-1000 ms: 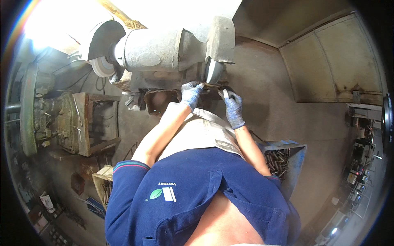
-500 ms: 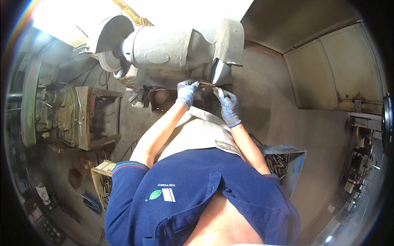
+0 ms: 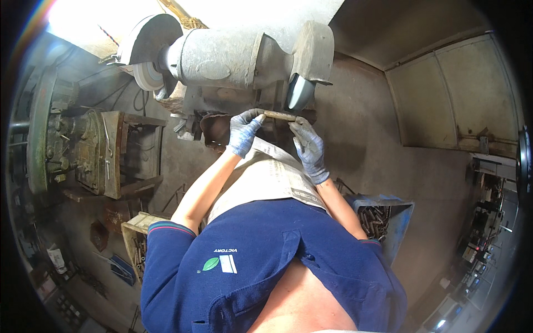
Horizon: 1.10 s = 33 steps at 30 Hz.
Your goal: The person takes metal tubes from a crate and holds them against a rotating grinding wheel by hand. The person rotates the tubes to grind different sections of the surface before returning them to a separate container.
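Observation:
A short brownish metal bar [image 3: 279, 116] lies crosswise between my two gloved hands, held at both ends. My left hand [image 3: 244, 132] is closed on its left end, thumb and fingers pinching it. At the other end my right hand [image 3: 308, 145] grips with the fingertips. Both gloves are blue and grey. Just beyond the bar stands a grey bench grinder [image 3: 222, 58]. Its right wheel [image 3: 300, 92] shows under the guard, a little above my right hand and apart from the bar. The pale left wheel [image 3: 147, 76] sits farther off.
Behind my right elbow stands a blue bin [image 3: 401, 227] filled with metal parts. A cream crate [image 3: 133, 226] with similar pieces is by my left elbow. A green machine [image 3: 89, 150] stands at the left, and a large metal cabinet [image 3: 449, 91] at the right.
The bar has come away from the right wheel, toward me and slightly left. It now shows more fully between my hands. My left hand has shifted left; my right hand is turned more upright.

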Each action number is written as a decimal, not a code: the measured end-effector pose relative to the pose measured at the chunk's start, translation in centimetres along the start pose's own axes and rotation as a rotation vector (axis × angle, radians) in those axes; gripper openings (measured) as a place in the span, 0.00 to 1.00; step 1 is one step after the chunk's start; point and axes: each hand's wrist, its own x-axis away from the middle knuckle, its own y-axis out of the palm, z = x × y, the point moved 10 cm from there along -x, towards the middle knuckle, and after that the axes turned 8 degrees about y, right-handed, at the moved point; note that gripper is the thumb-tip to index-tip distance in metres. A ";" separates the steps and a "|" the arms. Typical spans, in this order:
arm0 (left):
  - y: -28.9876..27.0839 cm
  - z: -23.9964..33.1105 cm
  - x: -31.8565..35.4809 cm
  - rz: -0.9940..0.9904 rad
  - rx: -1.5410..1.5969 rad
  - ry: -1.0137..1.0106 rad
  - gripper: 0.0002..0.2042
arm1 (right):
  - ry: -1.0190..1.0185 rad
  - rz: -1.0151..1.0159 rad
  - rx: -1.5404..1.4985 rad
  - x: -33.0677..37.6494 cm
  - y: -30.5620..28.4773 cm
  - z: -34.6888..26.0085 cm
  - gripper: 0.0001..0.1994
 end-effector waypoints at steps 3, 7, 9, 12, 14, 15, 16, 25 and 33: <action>1.9 2.5 1.2 -0.100 0.056 0.016 0.08 | -0.064 0.050 -0.143 1.4 -1.0 -0.9 0.18; 2.7 4.3 2.4 -0.161 0.044 0.028 0.09 | -0.151 0.059 0.101 2.2 -1.8 -4.1 0.20; 2.9 4.8 2.8 -0.182 0.017 0.033 0.09 | -0.196 0.078 0.156 2.5 -2.3 -4.8 0.20; 3.6 5.9 3.3 -0.213 0.057 0.025 0.09 | -0.236 0.092 0.182 2.8 -2.7 -5.7 0.21; 3.9 6.4 3.5 -0.222 0.084 0.008 0.09 | -0.267 0.090 0.213 2.8 -2.8 -6.6 0.21; 3.9 6.5 3.5 -0.218 0.104 -0.007 0.09 | -0.289 0.087 0.246 2.9 -2.9 -7.1 0.22; 4.0 6.6 3.5 -0.215 0.124 -0.021 0.09 | -0.310 0.085 0.280 3.0 -2.8 -7.5 0.22; 3.9 5.0 2.0 -0.138 0.074 -0.143 0.09 | -0.308 0.043 0.254 3.2 -2.1 -7.4 0.22; 5.1 5.5 1.4 -0.207 -0.053 -0.009 0.08 | -0.012 0.043 -0.189 1.9 -2.8 -2.0 0.14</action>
